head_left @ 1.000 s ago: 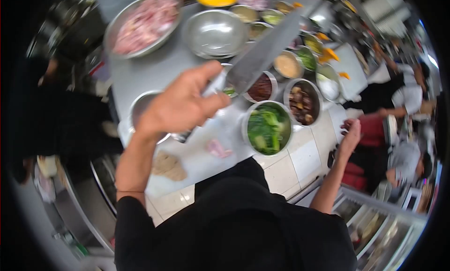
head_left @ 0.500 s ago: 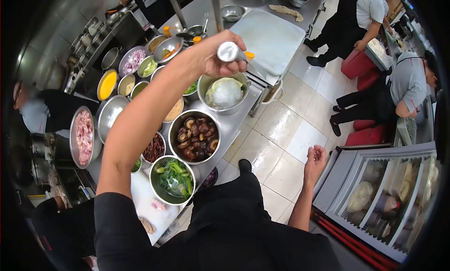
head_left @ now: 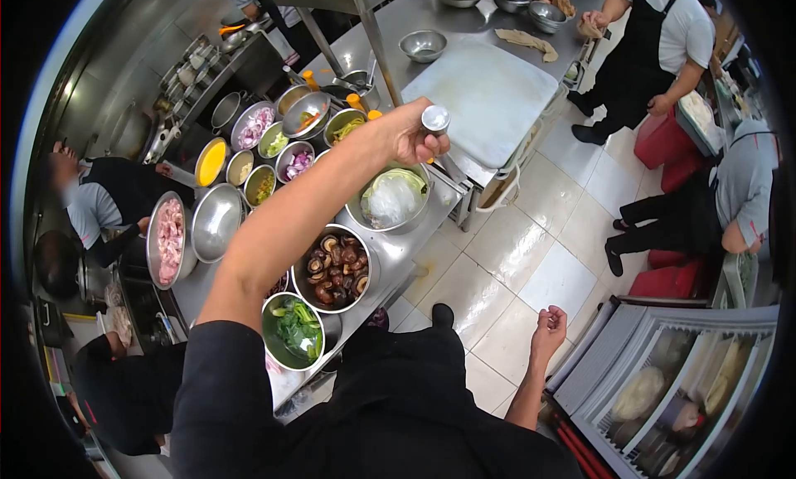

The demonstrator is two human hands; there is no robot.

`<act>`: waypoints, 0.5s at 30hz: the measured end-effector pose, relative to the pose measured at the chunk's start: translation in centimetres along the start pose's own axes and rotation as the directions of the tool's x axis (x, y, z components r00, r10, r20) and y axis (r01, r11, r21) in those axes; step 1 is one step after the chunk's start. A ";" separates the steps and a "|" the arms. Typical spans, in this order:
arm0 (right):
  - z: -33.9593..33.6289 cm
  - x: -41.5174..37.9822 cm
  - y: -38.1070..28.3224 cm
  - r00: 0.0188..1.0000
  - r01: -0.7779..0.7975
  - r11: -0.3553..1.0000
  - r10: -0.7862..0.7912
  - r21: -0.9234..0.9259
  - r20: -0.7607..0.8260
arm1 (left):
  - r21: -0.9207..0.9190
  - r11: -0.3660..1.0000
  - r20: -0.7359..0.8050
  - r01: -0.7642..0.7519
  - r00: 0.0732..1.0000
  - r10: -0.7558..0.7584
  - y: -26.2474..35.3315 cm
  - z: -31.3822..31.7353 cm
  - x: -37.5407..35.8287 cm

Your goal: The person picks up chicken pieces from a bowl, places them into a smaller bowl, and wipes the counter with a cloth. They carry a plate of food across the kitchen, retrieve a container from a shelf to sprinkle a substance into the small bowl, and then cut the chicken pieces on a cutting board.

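Observation:
My left hand [head_left: 414, 135] is stretched out over the counter, its fingers wrapped round a metal-handled tool [head_left: 435, 119]. Only the tool's round silver end shows; the rest is hidden. Below the hand stands a metal bowl with a pale green leafy vegetable under clear plastic [head_left: 390, 199]. Nearer me are a pot of brown mushrooms [head_left: 336, 272] and a pot of leafy greens [head_left: 297, 330]. My right hand [head_left: 547, 334] hangs over the floor at my side, fingers loosely curled and holding nothing.
Several ingredient bowls crowd the counter's left, including raw meat [head_left: 170, 243] and yellow liquid [head_left: 213, 162]. A white cutting board [head_left: 481, 98] lies beyond my left hand. An open-topped cold cabinet [head_left: 663, 379] stands at right. Co-workers stand around [head_left: 655, 48].
My view has shifted, bringing the counter's far end lower. My left hand has moved slightly, still gripping the tool. A co-worker at upper right now has a raised hand. My right hand still hangs down.

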State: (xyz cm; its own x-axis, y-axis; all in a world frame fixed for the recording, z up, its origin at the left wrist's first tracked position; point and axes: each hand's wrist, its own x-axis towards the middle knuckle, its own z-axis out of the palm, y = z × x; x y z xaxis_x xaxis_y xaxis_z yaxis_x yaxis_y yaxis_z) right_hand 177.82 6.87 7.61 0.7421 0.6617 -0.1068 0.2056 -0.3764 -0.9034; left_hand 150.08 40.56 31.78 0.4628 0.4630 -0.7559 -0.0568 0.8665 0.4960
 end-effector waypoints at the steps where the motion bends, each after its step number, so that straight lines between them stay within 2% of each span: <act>1: 0.3 0.0 -0.1 1.000 -0.010 1.000 0.010 0.018 0.014 | 0.023 1.000 -0.021 -0.006 1.000 0.006 -0.1 0.0 0.0; 6: 1.4 0.0 -0.9 0.999 -0.012 0.998 0.009 0.066 0.046 | 0.005 1.000 -0.015 -0.012 1.000 0.012 -0.7 0.0 0.9; 8: 1.5 0.1 0.0 0.997 0.005 0.999 -0.009 0.046 0.072 | -0.083 0.997 -0.070 0.000 0.998 -0.006 -1.3 -0.3 1.9; 11: 2.0 -0.2 -0.9 0.993 -0.047 0.998 0.042 0.040 0.112 | -0.213 0.977 -0.032 -0.027 0.999 0.021 -2.1 -1.1 4.9; 15: 2.0 0.5 1.9 0.987 0.029 0.999 -0.035 0.042 0.155 | -0.347 0.936 -0.092 -0.064 0.995 0.034 -3.7 -1.9 12.2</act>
State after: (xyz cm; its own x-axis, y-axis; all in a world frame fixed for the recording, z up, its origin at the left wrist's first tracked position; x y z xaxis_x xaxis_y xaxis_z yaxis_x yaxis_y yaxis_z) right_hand 177.28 7.75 4.98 0.6267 0.7669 -0.1381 0.2003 -0.3298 -0.9226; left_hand 154.24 43.34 19.93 0.3777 0.5074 -0.7745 -0.3897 0.8459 0.3641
